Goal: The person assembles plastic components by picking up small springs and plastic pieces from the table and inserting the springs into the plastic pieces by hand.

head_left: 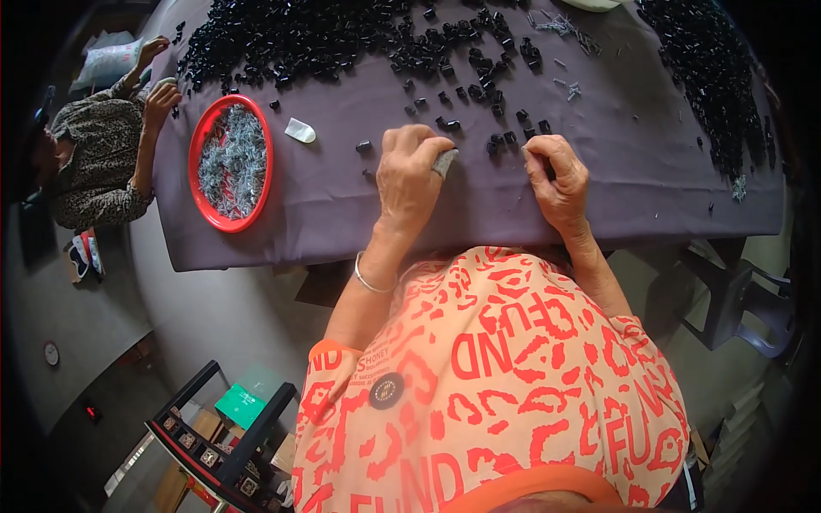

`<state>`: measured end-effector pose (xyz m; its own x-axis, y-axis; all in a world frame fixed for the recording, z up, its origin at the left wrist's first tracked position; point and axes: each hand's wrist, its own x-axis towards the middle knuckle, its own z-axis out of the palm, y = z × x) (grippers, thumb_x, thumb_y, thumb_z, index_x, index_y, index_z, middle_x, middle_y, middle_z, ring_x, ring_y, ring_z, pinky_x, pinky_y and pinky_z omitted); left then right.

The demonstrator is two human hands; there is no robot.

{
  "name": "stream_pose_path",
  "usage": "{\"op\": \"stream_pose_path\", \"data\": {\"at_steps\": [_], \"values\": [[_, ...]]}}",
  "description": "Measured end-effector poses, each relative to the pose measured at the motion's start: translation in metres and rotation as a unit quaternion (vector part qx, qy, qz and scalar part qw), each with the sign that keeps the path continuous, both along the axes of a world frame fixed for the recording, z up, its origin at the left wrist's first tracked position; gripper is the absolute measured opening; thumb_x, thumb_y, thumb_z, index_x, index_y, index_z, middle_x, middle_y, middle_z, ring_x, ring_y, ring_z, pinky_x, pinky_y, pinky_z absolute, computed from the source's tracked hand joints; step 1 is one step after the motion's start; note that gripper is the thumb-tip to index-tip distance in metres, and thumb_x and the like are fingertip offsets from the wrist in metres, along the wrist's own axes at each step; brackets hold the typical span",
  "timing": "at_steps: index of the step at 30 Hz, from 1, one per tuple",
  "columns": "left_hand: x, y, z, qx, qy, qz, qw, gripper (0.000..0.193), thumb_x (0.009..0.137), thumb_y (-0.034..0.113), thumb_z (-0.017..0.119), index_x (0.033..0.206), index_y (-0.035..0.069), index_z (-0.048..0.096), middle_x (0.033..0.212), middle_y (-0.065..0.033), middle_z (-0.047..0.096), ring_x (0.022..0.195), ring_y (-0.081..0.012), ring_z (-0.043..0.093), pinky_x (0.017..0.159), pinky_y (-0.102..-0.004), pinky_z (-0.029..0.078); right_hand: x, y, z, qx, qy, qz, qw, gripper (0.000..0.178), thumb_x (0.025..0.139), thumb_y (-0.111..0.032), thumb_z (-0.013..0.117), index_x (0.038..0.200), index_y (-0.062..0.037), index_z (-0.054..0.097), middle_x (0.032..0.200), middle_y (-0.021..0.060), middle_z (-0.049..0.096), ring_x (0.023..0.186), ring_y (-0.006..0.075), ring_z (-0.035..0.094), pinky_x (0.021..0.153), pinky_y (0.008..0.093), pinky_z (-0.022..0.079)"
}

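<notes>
My left hand (406, 175) is closed above the cloth-covered table, thumb pressed to the fingers. A grey cover-like piece (445, 162) shows at its thumb; whatever lies between the fingertips is hidden. Just beyond those fingers is a small black plastic part (447, 125). To the right, my right hand (562, 184) makes a pinch with curled fingers, and I cannot make out what is in it. Another black part (545, 127) lies by its fingertips, with several more black parts (494, 145) between the two hands.
A red oval basin (268, 162) of thin metallic pieces (231, 162) stands at left, beside a white finger-shaped piece (300, 130). Black parts (291, 38) heap along the far side and far right (710, 85). Small clear pieces (569, 88) lie scattered. A co-worker (103, 154) works at the left edge.
</notes>
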<state>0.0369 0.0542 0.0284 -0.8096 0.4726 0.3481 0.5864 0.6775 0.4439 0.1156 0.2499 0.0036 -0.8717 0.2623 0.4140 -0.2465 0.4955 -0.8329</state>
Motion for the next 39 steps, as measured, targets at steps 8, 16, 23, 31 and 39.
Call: {"op": "stream_pose_path", "data": {"at_steps": [8,16,23,31,39], "values": [[0.035,-0.008,0.006,0.521,-0.521,0.058,0.673,0.016,0.087,0.008,0.061,0.100,0.000,0.061,0.091,-0.0065,0.064,0.079,-0.0135,0.062,0.063,-0.0248,0.052,0.002,-0.001,0.005,-0.004,-0.019,0.019,1.000,0.015,0.078,0.008,0.061,0.089,-0.0017,0.057,0.082,0.0048,0.057,0.064,0.0102,0.051,0.059,0.0208,0.042],[0.051,-0.009,0.007,0.573,-0.553,0.055,0.602,0.018,0.088,0.006,0.059,0.104,-0.001,0.060,0.091,-0.0075,0.064,0.080,-0.0139,0.062,0.067,-0.0259,0.052,-0.007,-0.031,0.045,-0.028,-0.040,0.155,0.987,0.012,0.077,0.009,0.061,0.085,0.0011,0.058,0.079,0.0064,0.059,0.065,0.0127,0.055,0.059,0.0233,0.044],[0.060,-0.007,0.013,0.487,-0.476,0.051,0.731,0.016,0.086,0.001,0.059,0.102,-0.004,0.060,0.091,-0.0064,0.062,0.079,-0.0116,0.060,0.070,-0.0251,0.051,-0.005,-0.038,0.043,0.074,-0.032,0.174,0.981,0.015,0.074,0.009,0.061,0.085,0.0002,0.057,0.080,0.0108,0.060,0.070,0.0241,0.060,0.061,0.0297,0.048],[0.063,-0.012,0.007,0.445,-0.450,0.042,0.773,0.015,0.085,-0.002,0.058,0.100,-0.004,0.060,0.090,-0.0062,0.062,0.079,-0.0107,0.059,0.072,-0.0238,0.050,-0.003,-0.038,0.042,0.083,-0.081,0.220,0.969,0.015,0.075,0.007,0.062,0.086,-0.0001,0.056,0.079,0.0112,0.059,0.069,0.0252,0.060,0.061,0.0301,0.048],[0.062,-0.016,0.003,0.487,-0.489,0.045,0.723,0.014,0.086,0.001,0.058,0.100,-0.004,0.059,0.089,-0.0064,0.063,0.078,-0.0117,0.060,0.071,-0.0237,0.050,0.001,-0.043,0.034,-0.093,-0.146,0.203,0.964,0.011,0.079,0.005,0.064,0.089,0.0019,0.059,0.080,0.0058,0.061,0.070,0.0101,0.058,0.060,0.0243,0.047]]}}
